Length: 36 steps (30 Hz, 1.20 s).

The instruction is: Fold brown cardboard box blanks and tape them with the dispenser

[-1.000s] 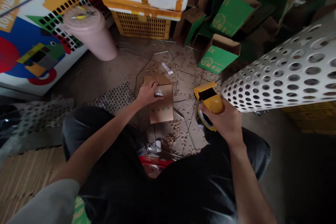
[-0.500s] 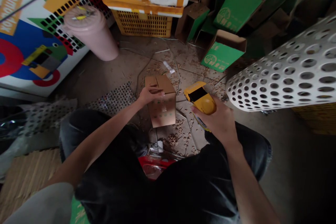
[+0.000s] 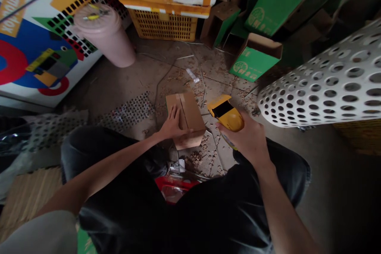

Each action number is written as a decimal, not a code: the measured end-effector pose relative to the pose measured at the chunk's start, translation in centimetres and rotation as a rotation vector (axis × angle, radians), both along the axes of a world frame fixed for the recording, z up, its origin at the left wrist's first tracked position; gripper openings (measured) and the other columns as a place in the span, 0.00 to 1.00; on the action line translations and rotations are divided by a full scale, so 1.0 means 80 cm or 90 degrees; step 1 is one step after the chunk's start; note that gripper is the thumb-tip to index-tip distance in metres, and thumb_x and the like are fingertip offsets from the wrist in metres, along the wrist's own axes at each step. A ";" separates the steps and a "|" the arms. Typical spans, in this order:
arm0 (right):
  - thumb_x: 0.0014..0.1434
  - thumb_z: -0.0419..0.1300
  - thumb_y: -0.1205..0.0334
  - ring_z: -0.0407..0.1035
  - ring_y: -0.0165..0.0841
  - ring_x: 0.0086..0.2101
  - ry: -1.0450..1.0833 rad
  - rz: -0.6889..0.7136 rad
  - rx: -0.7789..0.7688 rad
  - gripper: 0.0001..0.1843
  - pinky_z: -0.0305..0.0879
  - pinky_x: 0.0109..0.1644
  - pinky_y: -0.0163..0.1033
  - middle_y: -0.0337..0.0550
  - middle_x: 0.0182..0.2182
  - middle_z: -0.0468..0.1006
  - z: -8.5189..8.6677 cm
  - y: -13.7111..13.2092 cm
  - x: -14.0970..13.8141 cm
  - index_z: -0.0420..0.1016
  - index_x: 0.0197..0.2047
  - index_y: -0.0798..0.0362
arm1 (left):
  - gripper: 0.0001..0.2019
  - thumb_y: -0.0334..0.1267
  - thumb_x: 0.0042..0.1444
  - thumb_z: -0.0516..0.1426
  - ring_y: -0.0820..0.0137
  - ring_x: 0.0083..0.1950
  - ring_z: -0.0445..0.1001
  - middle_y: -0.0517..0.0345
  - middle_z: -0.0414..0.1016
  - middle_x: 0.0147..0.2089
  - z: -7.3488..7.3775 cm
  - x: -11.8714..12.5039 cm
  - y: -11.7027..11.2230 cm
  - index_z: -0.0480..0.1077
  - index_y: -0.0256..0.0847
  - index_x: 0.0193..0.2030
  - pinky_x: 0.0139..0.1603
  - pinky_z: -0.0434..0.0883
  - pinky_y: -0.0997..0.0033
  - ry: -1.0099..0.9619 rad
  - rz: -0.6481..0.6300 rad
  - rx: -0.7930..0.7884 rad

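Note:
A small brown cardboard box (image 3: 187,121) lies on the littered floor between my knees, its closed flaps on top with a strip of clear tape along the seam. My left hand (image 3: 172,125) grips the box's left side, fingers spread on the flaps. My right hand (image 3: 247,137) is shut around a yellow tape dispenser (image 3: 227,113) just to the right of the box, not touching it. The dispenser's black top faces up, and my palm hides its roll of tape.
A white perforated tube (image 3: 324,87) juts in from the right. Green printed cardboard boxes (image 3: 255,58) stand ahead, beside a yellow plastic crate (image 3: 162,25). A pink bucket (image 3: 104,35) stands by a colourful printed panel (image 3: 38,47). Wood shavings cover the floor.
The box has been turned over, bringing its taped flap seam to the top, and it sits slightly lower and further right. My left hand has shifted to its side. The dispenser has barely moved.

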State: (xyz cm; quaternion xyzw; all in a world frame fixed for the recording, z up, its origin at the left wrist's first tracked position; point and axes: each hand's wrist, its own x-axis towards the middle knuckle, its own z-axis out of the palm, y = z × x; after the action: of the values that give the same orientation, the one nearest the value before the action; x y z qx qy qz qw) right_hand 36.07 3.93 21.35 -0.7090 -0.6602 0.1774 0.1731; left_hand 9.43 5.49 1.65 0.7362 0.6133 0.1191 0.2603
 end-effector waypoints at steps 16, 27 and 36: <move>0.49 0.68 0.33 0.74 0.43 0.28 -0.036 0.003 -0.005 0.25 0.65 0.32 0.45 0.42 0.25 0.77 -0.005 -0.004 0.012 0.74 0.36 0.46 | 0.81 0.74 0.29 0.69 0.37 0.81 0.30 0.33 0.27 0.81 -0.002 -0.011 0.031 0.29 0.41 0.80 0.70 0.54 0.26 0.066 -0.031 -0.064; 0.50 0.68 0.36 0.75 0.45 0.29 -0.050 -0.022 -0.028 0.25 0.65 0.34 0.46 0.44 0.26 0.78 -0.003 -0.006 0.018 0.76 0.39 0.46 | 0.75 0.70 0.29 0.72 0.31 0.78 0.40 0.27 0.41 0.78 -0.003 -0.019 0.052 0.40 0.41 0.79 0.66 0.60 0.27 0.099 -0.015 -0.028; 0.50 0.67 0.34 0.75 0.45 0.29 -0.057 -0.009 -0.029 0.25 0.66 0.34 0.47 0.44 0.26 0.78 -0.008 -0.005 0.020 0.76 0.39 0.46 | 0.44 0.63 0.40 0.72 0.39 0.66 0.66 0.35 0.67 0.65 -0.017 -0.021 0.067 0.72 0.41 0.61 0.56 0.72 0.42 0.113 0.030 0.006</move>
State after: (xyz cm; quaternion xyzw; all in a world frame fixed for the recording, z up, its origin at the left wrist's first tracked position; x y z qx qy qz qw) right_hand 37.63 3.51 20.72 -0.7245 -0.6582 0.1594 0.1284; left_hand 7.73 10.83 0.27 0.7303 0.6507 0.0627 0.1982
